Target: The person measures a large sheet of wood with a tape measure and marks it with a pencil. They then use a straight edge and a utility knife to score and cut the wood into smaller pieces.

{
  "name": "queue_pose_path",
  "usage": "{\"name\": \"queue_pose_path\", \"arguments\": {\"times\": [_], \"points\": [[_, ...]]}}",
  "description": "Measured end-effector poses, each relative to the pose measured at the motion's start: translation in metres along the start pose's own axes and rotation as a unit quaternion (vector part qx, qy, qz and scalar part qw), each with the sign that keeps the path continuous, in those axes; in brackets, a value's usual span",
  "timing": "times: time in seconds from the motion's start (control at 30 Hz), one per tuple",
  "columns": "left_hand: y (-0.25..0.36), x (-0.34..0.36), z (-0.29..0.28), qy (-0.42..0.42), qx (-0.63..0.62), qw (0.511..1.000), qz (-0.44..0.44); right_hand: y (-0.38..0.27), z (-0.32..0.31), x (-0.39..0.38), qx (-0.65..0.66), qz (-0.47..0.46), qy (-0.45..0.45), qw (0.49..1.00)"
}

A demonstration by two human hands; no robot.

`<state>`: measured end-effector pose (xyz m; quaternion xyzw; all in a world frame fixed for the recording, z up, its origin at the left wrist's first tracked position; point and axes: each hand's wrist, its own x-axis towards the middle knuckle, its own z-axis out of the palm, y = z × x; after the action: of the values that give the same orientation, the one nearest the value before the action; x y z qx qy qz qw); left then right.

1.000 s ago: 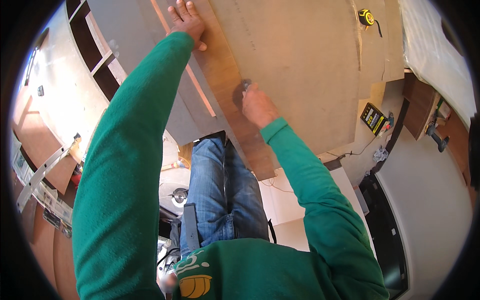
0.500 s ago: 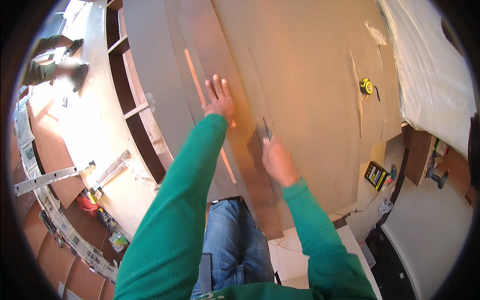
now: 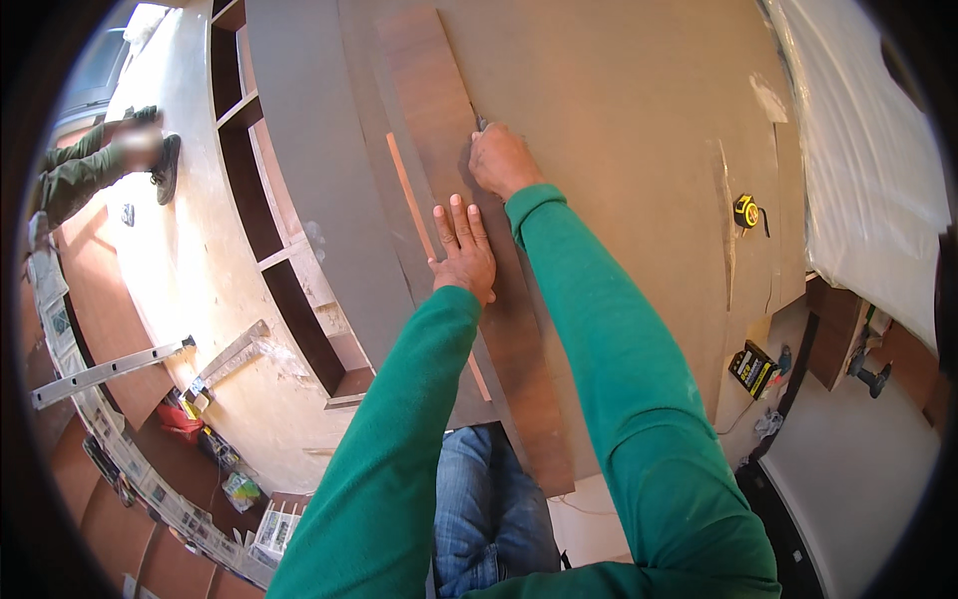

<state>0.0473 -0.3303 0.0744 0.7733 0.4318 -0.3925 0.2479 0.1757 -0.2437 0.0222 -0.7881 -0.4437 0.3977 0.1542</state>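
Note:
A long brown board strip lies lengthwise on a large grey-brown sheet. My left hand presses flat on the strip, its fingers spread and pointing away from me. Farther up, my right hand is closed around a utility knife at the strip's right edge. Only the knife's dark front end shows past the fingers; whether the blade touches the sheet is hidden. Left of the strip runs a thin orange line, passing beside my left fingertips.
A yellow-black tape measure rests on the sheet at right, near a plastic-wrapped stack. A black-yellow box lies nearer me. Left are an open wooden frame, a metal bar and another person's legs.
My right hand has moved away from me and leftward with the knife, to the strip's edge. My left hand stays flat on the strip. The other person's feet have shifted.

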Motion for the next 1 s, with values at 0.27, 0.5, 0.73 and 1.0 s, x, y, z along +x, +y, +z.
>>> {"name": "queue_pose_path", "arguments": {"times": [0.27,0.5,0.73,1.0], "points": [[-0.003,-0.002,0.001,0.018,0.0,1.0,0.001,-0.006,-0.013,0.012,-0.112,-0.094,-0.079,0.986],[0.006,-0.001,0.0,0.028,0.063,0.998,0.005,0.011,-0.002,0.004,-0.215,-0.076,-0.118,0.966],[0.006,0.003,0.009,0.023,0.044,0.998,-0.026,0.042,0.003,-0.108,-0.127,-0.018,-0.151,0.98],[0.008,0.007,0.017,0.05,0.042,0.998,-0.016,0.125,0.04,-0.265,-0.058,0.107,-0.107,0.987]]}}
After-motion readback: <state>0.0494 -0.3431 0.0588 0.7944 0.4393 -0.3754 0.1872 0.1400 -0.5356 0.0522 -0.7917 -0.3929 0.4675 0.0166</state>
